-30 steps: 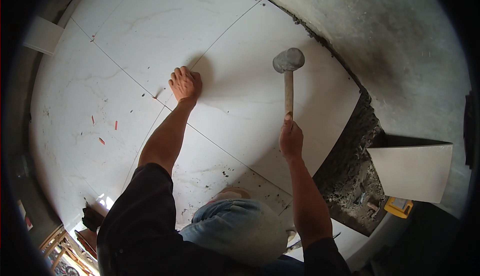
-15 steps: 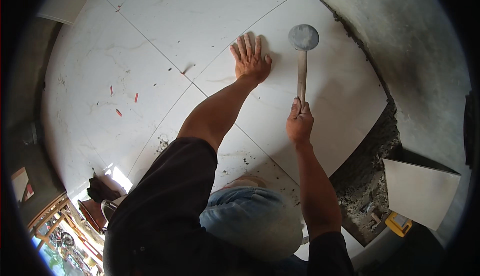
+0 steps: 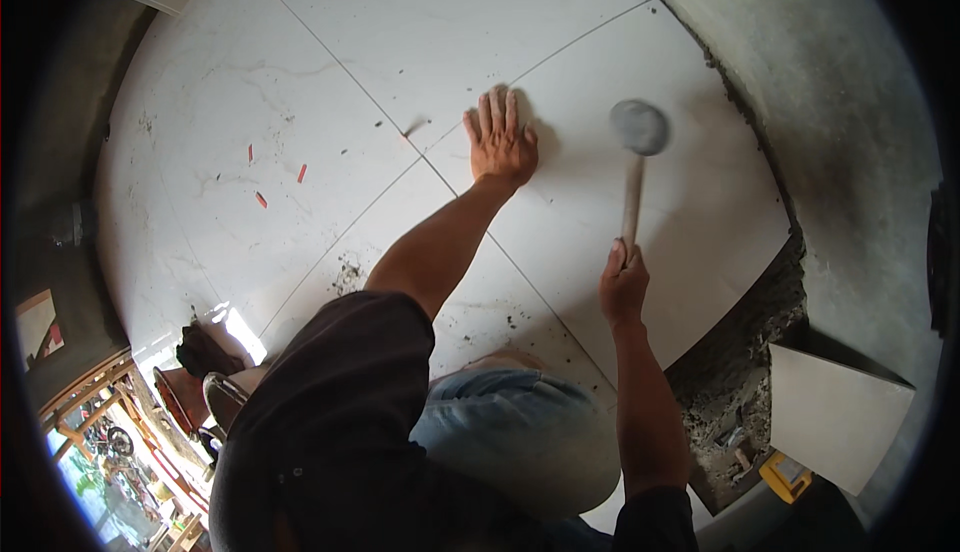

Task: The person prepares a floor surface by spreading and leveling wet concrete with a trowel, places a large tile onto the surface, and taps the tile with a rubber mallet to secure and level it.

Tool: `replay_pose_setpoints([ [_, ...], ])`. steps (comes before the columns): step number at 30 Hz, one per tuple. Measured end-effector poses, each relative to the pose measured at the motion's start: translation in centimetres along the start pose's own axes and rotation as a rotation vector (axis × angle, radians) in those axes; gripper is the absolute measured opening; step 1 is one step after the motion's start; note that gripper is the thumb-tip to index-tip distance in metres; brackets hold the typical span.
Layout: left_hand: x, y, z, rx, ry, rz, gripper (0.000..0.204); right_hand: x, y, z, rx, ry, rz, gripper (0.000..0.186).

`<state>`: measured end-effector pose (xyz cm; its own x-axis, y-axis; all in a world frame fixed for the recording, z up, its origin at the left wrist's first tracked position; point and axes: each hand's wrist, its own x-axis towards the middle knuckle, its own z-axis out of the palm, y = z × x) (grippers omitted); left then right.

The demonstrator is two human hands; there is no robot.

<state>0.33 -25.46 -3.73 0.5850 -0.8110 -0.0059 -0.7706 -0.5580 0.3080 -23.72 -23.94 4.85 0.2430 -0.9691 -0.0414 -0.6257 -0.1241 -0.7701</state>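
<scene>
My right hand [image 3: 624, 282] is closed around the wooden handle of a mallet [image 3: 632, 197]. Its round grey head is blurred by motion and hangs over a large white floor tile [image 3: 720, 252]; I cannot tell whether it touches. With fingers spread, my left hand [image 3: 503, 147] lies flat on the tiled floor, to the left of the mallet and near the joint that runs up to the wall. To its left, thin joints cross between several white tiles, and a small red spacer [image 3: 405, 137] stands near the crossing.
Several red spacers [image 3: 261, 200] and bits of grit lie on the tiles at left. A grey wall [image 3: 830, 102] bounds the right side. Rough mortar [image 3: 735, 382] shows at lower right, beside a leaning loose tile [image 3: 838, 417] and a yellow device [image 3: 785, 477]. A dark cloth [image 3: 207, 352] lies at lower left.
The mallet and my right hand have moved right and down in the picture. My left hand stays flat but sits nearer the tile crossing. The whole view has shifted slightly.
</scene>
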Motion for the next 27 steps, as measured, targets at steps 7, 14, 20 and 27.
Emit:
replay_pose_setpoints([
  [7, -1.5, -2.1, -0.8, 0.034, -0.006, -0.015, 0.063, -0.4, -1.1, 0.4, -0.016, -0.020, 0.005, 0.032],
  [14, -3.3, -3.0, -1.2, 0.022, 0.105, 0.043, 0.064, -0.8, -1.0, 0.5, -0.167, -0.169, 0.058, 0.036],
  [20, -3.7, -3.1, -1.9, 0.126, -0.077, -0.068, 0.064, -2.4, 0.0, 0.0, -0.025, -0.136, 0.191, 0.036],
  [27, -3.4, -1.3, -2.8, 0.258, -0.159, -0.117, 0.072, -0.4, 0.3, -1.2, -0.137, -0.117, 0.238, 0.045],
])
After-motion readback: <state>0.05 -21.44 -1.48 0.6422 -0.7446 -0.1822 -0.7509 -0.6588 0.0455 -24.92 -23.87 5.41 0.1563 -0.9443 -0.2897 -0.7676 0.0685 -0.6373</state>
